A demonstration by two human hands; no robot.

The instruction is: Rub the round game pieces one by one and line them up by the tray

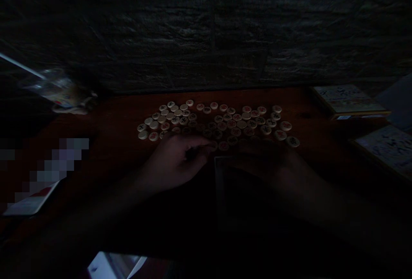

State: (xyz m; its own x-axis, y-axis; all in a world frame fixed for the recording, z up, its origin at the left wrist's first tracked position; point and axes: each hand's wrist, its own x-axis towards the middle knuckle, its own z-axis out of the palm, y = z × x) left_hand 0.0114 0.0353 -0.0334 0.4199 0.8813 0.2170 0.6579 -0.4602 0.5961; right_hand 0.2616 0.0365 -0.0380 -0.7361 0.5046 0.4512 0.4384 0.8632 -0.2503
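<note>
Round xiangqi pieces [222, 120] of pale wood or plastic, marked with red and black characters, lie in a dense loose spread on a reddish-brown wooden table [119, 111]. My left hand [175, 161] reaches in from the lower left, its fingertips curled at the near edge of the spread. My right hand [260, 159] rests in deep shadow beside it, close to the near pieces on the right. Its fingers are too dark to make out. Both hands hide the nearest pieces, and I cannot tell whether either holds one.
A dark flat box or tray [219, 184] lies under my hands. Two printed boards or books [349, 101] sit at the right, and a clear plastic bag [58, 90] at the far left. A white card [32, 199] lies at left. A rough stone wall [206, 30] rises behind.
</note>
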